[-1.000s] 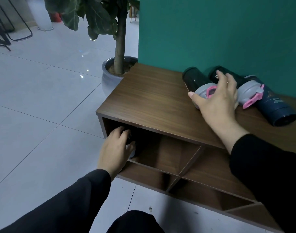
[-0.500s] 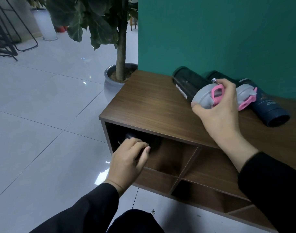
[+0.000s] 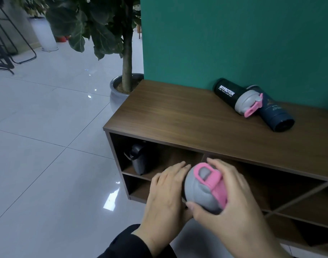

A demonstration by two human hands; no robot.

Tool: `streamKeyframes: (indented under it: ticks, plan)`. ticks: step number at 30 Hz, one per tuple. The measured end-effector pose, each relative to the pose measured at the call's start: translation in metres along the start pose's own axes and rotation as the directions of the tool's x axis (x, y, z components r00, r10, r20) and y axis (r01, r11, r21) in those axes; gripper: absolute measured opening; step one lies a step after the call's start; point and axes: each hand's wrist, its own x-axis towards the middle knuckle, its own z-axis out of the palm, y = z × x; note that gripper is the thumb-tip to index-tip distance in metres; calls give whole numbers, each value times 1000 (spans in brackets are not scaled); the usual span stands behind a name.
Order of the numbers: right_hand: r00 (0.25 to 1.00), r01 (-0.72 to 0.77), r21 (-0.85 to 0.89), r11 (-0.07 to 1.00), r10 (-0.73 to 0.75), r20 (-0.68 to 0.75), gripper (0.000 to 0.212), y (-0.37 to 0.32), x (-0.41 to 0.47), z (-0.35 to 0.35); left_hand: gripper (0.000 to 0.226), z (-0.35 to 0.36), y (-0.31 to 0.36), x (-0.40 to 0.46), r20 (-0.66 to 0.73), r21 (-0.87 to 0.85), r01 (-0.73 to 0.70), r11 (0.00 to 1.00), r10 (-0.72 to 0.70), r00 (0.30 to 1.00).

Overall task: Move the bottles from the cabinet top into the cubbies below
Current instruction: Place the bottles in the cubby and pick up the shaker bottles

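Note:
My right hand (image 3: 232,205) grips a shaker bottle (image 3: 202,192) by its grey lid with a pink flip cap, in front of the cubbies of the wooden cabinet (image 3: 178,116). The bottle's body is hidden behind the lid and hands. My left hand (image 3: 165,198) lies flat against the lid's left side. A dark bottle (image 3: 139,161) stands in the upper left cubby. On the cabinet top, by the green wall, lie a black bottle with a grey and pink lid (image 3: 232,95) and a navy bottle (image 3: 275,114).
A potted tree (image 3: 126,58) in a grey pot stands on the tiled floor just left of the cabinet. Diagonal dividers split the cubbies (image 3: 293,200) at the right. Black metal stool legs (image 3: 12,51) stand far left.
My right hand lifted a grey-lidded bottle off the cabinet top and brought it down in front of the cubbies. My left hand left the bottle in the upper left cubby and came against the lid.

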Motion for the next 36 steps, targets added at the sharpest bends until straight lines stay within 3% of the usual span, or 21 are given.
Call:
streamKeyframes:
  ticks: [2, 4, 8, 12, 15, 20, 22, 25, 36]
  plan:
    - [990, -128, 219, 967, 138, -35, 95, 18, -4, 18, 64, 5, -4, -4, 101, -176, 187, 967, -171, 980]
    - [961, -252, 440, 862, 278, 6, 99, 35, -7, 37, 66, 12, -12, -8, 181, -327, 331, 885, -285, 941]
    - [922, -332, 652, 681, 382, 70, 103, 59, -9, 82, 71, 25, -31, -15, 240, -308, 427, 850, -365, 900]
    - [884, -330, 617, 714, 463, -64, 101, 69, 8, 117, 66, 43, -54, -10, 326, -303, 520, 799, -426, 844]
    - [867, -350, 605, 715, 491, -78, 92, 76, 25, 133, 66, 43, -61, -3, 335, -370, 607, 703, -508, 793]
    - [858, -387, 529, 755, 505, -93, 96, 83, 60, 160, 37, 58, -84, 18, 275, -372, 718, 588, -668, 691]
    - [864, -389, 492, 778, 494, -99, 96, 87, 72, 168, 51, 73, -101, 20, 238, -353, 743, 568, -713, 659]
    - [859, -398, 464, 792, 499, -116, 100, 97, 85, 177, 64, 82, -110, 19, 222, -304, 766, 567, -740, 636]
    - [815, -465, 465, 753, 570, -107, 96, 132, 111, 188, 50, 102, -124, 33, 305, -324, 795, 513, -739, 601]
